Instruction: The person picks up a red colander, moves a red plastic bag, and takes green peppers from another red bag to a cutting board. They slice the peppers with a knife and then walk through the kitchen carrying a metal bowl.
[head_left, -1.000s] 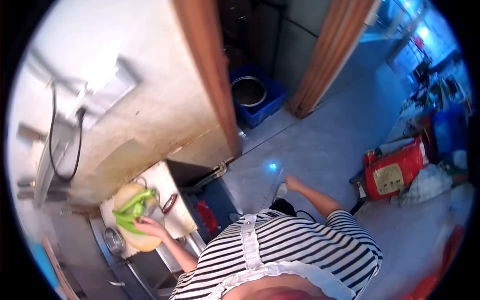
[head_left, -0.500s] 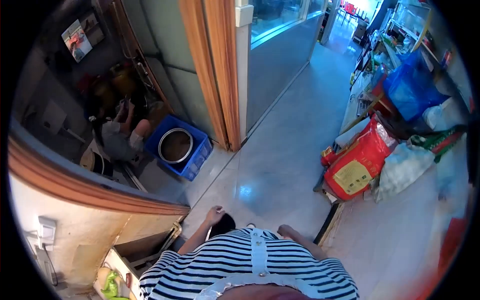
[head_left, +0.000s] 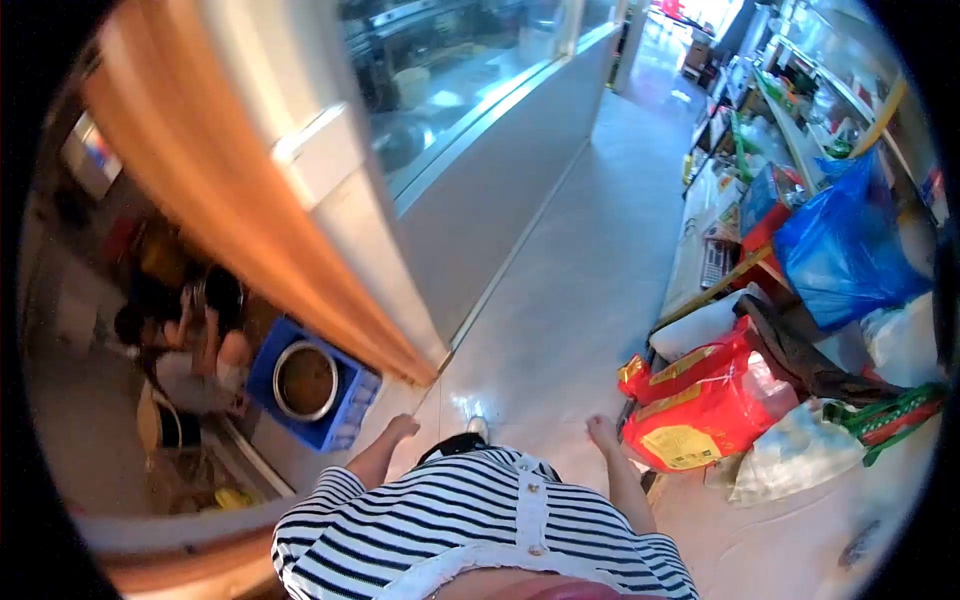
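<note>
Hanging at the person's side, the right hand holds nothing: its fingers are relaxed and half open, pointing at the floor. The thing nearest it is a red sack with a yellow label, lying on its side just to the outer side of this hand, near but not touching. The sack's long axis runs across and slightly away from the hand, rising toward the upper right of the view. Its near end points at the hand and its label faces up. A second red sack lies just beyond it, on much the same axis.

The left hand is also empty, with fingers loosely curled. It is well apart from the sacks, so the right hand is clearly the nearer. Ahead of the left hand and to its outer side stands a blue crate holding a round steel pot, upright with its mouth up. Beyond the crate, another person crouches past a wooden door frame.

Farther out beyond the right hand, past the sacks, sits a blue plastic bag. A pale tiled floor runs forward between the hands.
</note>
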